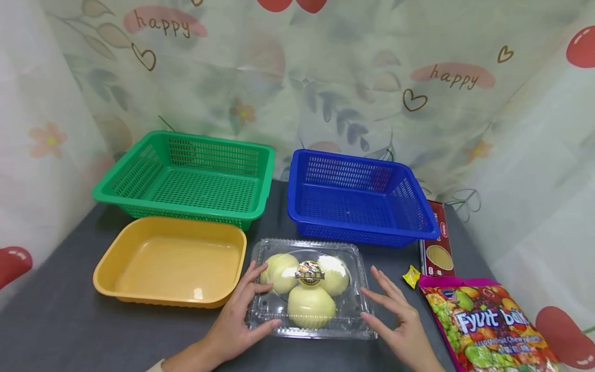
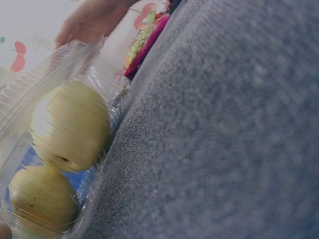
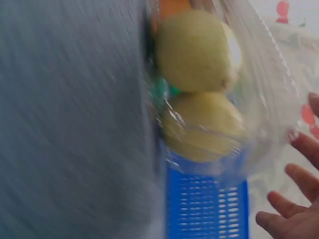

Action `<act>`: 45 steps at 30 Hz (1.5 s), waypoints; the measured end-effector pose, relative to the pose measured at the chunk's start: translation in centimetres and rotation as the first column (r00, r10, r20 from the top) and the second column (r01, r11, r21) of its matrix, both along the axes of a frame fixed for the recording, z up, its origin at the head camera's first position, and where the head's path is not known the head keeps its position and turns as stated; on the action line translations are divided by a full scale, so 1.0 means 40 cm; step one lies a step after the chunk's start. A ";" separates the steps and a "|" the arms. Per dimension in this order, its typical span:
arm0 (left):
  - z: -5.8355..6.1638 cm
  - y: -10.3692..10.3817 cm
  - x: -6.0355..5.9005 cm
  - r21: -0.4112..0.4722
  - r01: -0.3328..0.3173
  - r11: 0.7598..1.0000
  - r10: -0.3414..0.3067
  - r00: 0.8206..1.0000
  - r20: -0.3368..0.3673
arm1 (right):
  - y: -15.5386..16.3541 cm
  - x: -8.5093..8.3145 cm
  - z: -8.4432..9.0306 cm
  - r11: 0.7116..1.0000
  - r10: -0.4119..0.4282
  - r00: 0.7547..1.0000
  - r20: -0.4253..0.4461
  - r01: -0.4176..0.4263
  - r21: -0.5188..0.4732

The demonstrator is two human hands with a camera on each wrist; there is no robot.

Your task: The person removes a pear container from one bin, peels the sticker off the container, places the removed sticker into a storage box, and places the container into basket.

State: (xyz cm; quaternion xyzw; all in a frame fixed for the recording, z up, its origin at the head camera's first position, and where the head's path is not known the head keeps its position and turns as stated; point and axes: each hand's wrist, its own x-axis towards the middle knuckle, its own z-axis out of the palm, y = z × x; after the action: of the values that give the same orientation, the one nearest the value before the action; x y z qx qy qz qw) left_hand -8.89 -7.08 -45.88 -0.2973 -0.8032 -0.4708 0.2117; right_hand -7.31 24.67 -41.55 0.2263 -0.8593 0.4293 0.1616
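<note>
A clear plastic clamshell box (image 1: 349, 318) lies on the dark table with its lid down. Inside are three pale yellow-green round fruits (image 1: 311, 308), and a dark and gold label (image 1: 310, 273) sits on the lid. My left hand (image 1: 237, 318) is at the box's left side, fingers spread over the edge and thumb by the near corner. At the right side, my right hand (image 1: 398, 319) has its fingers spread, fingertips close to the rim. The right wrist view shows those fingers (image 3: 286, 204) straight and apart, beside the blurred box.
A yellow tray (image 1: 169, 300) stands left of the box. Behind are a green basket (image 1: 186, 209) and a blue basket (image 1: 362, 231). To the right lie a dark red box (image 1: 441, 232), a small yellow wrapped candy (image 1: 411, 276) and a colourful candy bag (image 1: 488, 323). A printed curtain (image 1: 316, 77) hangs behind.
</note>
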 end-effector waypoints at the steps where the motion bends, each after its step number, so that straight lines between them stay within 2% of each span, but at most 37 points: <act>1: 0.000 -0.001 0.000 0.000 0.001 1.000 -0.001 1.000 0.006 | 0.004 -0.007 0.008 1.000 0.000 1.000 -0.001 0.000 0.026; 5: 0.001 -0.002 0.001 -0.002 0.008 1.000 -0.008 0.999 0.042 | 0.005 -0.038 0.041 0.991 0.005 1.000 -0.006 -0.004 0.137; 9: 0.002 -0.003 0.000 0.003 0.014 1.000 -0.014 0.998 0.055 | -0.005 -0.071 0.080 0.979 0.019 0.999 0.038 -0.026 0.200; 12: 0.003 -0.004 -0.001 0.011 0.017 1.000 -0.017 0.999 0.048 | -0.015 -0.098 0.114 0.970 0.051 0.996 0.073 -0.066 0.232; 17: -0.002 -0.008 -0.003 0.015 0.015 1.000 -0.015 1.000 0.025 | -0.032 -0.143 0.169 0.958 0.089 0.996 0.010 -0.089 0.272; 19: -0.003 -0.008 -0.003 0.009 0.012 1.000 -0.012 0.999 0.041 | -0.036 -0.158 0.187 0.956 0.101 0.995 -0.002 -0.096 0.279; 25: -0.004 -0.009 -0.004 0.008 0.013 1.000 -0.013 0.999 0.043 | -0.059 -0.197 0.227 0.943 0.147 0.988 0.047 -0.154 0.295; 30: -0.005 -0.011 -0.004 0.013 0.016 1.000 -0.017 0.999 0.036 | -0.091 -0.224 0.245 0.914 0.191 0.976 0.108 -0.217 0.342; 33: -0.004 -0.010 -0.003 0.011 0.020 1.000 -0.021 0.999 0.034 | -0.110 -0.236 0.250 0.893 0.219 0.961 0.167 -0.266 0.363; 36: -0.003 -0.007 -0.003 0.009 0.024 1.000 -0.024 0.999 0.027 | -0.129 -0.248 0.255 0.860 0.262 0.942 0.207 -0.326 0.393; 40: -0.002 -0.006 -0.005 0.013 0.022 1.000 -0.023 1.000 0.010 | -0.158 -0.266 0.262 0.801 0.332 0.907 0.260 -0.417 0.431; 45: -0.003 -0.006 -0.009 0.012 0.023 1.000 -0.023 1.000 0.001 | -0.186 -0.286 0.268 0.755 0.367 0.859 0.358 -0.500 0.424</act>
State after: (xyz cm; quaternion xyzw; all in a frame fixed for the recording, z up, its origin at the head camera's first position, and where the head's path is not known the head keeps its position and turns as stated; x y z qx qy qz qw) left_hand -9.25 -7.30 -46.01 -0.3051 -0.7969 -0.4784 0.2076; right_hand -18.77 17.21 -30.82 0.3981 -0.8771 0.2413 -0.1185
